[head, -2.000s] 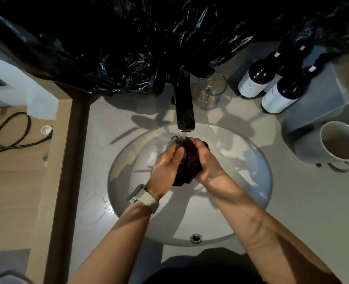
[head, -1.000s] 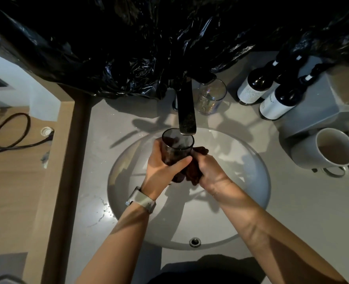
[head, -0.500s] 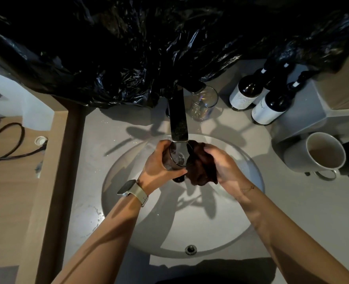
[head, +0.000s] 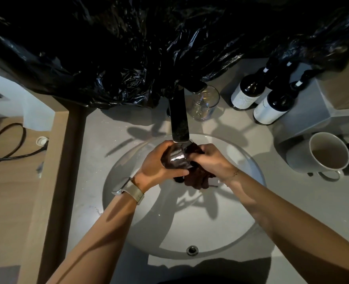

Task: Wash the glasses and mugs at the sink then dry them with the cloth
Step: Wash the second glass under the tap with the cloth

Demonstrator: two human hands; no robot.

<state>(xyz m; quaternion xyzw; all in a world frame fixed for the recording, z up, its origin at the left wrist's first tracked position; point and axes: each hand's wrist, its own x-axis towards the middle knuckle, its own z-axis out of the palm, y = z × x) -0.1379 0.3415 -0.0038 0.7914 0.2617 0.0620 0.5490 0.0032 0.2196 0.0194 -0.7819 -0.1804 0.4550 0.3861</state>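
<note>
Grey stone makes up the counter, and a round white sink is set into it. Closest to the person, at the near edge of the bowl, sits a small dark round drain hole.

Both arms reach out over the bowl. A pale watch is strapped on the left wrist. The left hand is wrapped round a dark glass and grips it from the left side. The right hand is curled round a dark cloth and presses it against the right side of the glass. Some of the cloth hangs down below the hands. The glass is over the middle of the sink, right under the tip of the black tap. I cannot tell if water is running.

Farther back, just right of the tap, a clear glass stands on the counter. To the right of that stand dark bottles with white labels, close together. A pale mug lies tipped on the right side of the counter, with its mouth facing the camera and its handle low.

On the left is a wooden surface with a black cable lying in a loop. Crinkly black plastic covers the wall at the very back.
</note>
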